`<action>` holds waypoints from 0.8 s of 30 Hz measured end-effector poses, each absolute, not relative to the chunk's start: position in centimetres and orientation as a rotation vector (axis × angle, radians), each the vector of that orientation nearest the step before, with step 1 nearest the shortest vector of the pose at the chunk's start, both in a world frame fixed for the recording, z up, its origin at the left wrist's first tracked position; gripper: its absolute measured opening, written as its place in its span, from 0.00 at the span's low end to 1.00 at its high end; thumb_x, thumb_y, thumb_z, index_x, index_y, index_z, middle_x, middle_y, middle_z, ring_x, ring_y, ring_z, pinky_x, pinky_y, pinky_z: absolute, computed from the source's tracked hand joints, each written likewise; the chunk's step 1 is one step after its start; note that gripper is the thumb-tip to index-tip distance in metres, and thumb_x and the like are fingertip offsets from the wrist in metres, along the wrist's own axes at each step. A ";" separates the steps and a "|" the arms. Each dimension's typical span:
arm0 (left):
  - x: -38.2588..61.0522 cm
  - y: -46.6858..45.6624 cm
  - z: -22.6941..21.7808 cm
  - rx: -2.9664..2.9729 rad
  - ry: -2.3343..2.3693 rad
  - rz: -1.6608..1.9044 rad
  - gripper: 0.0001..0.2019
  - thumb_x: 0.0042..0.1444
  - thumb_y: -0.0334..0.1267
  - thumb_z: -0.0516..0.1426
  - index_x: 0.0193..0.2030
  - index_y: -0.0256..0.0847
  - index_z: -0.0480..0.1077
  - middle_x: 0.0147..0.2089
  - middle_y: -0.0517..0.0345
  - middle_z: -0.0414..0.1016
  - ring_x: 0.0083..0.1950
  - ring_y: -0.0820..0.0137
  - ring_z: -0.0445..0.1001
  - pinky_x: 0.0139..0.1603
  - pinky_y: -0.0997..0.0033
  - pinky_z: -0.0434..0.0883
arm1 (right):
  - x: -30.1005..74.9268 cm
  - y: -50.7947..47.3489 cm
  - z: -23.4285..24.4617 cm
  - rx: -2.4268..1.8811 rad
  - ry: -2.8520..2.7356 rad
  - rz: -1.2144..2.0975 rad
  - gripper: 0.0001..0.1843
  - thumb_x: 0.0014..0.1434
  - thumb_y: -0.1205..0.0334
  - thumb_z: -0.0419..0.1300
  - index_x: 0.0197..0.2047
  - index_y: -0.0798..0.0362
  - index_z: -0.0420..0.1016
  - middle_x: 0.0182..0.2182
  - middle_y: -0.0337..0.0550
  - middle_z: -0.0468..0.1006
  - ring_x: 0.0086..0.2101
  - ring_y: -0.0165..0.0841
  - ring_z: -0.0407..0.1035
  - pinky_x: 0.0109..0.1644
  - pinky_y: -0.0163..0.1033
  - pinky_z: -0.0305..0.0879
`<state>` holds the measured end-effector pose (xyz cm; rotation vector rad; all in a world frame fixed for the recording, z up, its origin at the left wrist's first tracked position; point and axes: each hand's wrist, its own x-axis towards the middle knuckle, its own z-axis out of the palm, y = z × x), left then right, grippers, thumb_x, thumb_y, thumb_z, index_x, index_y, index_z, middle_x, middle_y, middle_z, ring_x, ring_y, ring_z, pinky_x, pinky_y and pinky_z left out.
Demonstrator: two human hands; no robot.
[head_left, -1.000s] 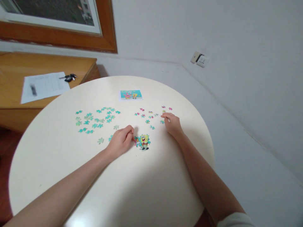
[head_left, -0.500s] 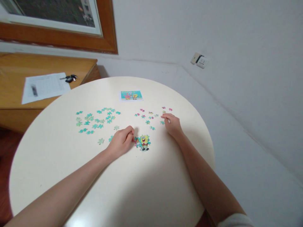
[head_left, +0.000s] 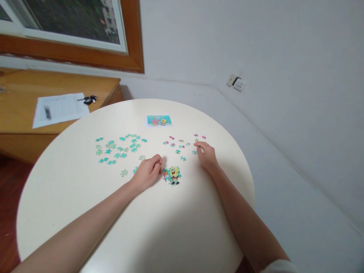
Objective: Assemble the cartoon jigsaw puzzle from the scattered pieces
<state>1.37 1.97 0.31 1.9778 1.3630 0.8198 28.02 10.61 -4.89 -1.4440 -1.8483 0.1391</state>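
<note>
The patch [head_left: 172, 176] lies face up near mid-table [head_left: 159, 223], presumably for room to join pieces. The left hand [head_left: 147, 170] curls just beside it at 9 o'clock, perhaps as a steady; any grip is hidden. The right hand [head_left: 206, 154], fingers loosely bent, rests at 2 o'clock beside bright pieces [head_left: 181, 141]; I cannot tell whether it pinches one. Green pieces [head_left: 124, 155] at 10 o'clock seem colour-sorted; the card [head_left: 159, 121], towards 12, faces the sitter like a guide.
</note>
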 end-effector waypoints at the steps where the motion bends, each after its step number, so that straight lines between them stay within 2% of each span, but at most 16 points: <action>1: 1.4 2.0 0.2 1.975 1.362 0.819 0.08 0.53 0.36 0.41 0.30 0.44 0.58 0.23 0.61 0.75 0.26 0.68 0.72 0.33 0.70 0.66 | 28.1 10.6 -5.0 -1.434 -1.836 0.130 0.15 0.53 0.69 0.50 0.35 0.51 0.77 0.40 0.45 0.81 0.44 0.36 0.74 0.55 0.46 0.67; 17: 1.3 2.4 -0.2 1.896 1.373 0.848 0.06 0.51 0.37 0.43 0.29 0.44 0.58 0.22 0.61 0.74 0.27 0.69 0.71 0.34 0.71 0.66 | 28.5 10.6 -5.0 -1.427 -1.682 0.062 0.17 0.53 0.69 0.48 0.38 0.53 0.77 0.40 0.49 0.80 0.43 0.40 0.72 0.53 0.49 0.65; 24: 1.2 2.5 -0.3 1.901 1.376 0.845 0.07 0.52 0.37 0.42 0.29 0.44 0.59 0.23 0.61 0.75 0.26 0.70 0.71 0.33 0.72 0.65 | 29.4 10.9 -5.2 -1.420 -1.592 0.091 0.16 0.51 0.69 0.49 0.37 0.52 0.77 0.39 0.47 0.80 0.43 0.38 0.72 0.54 0.47 0.66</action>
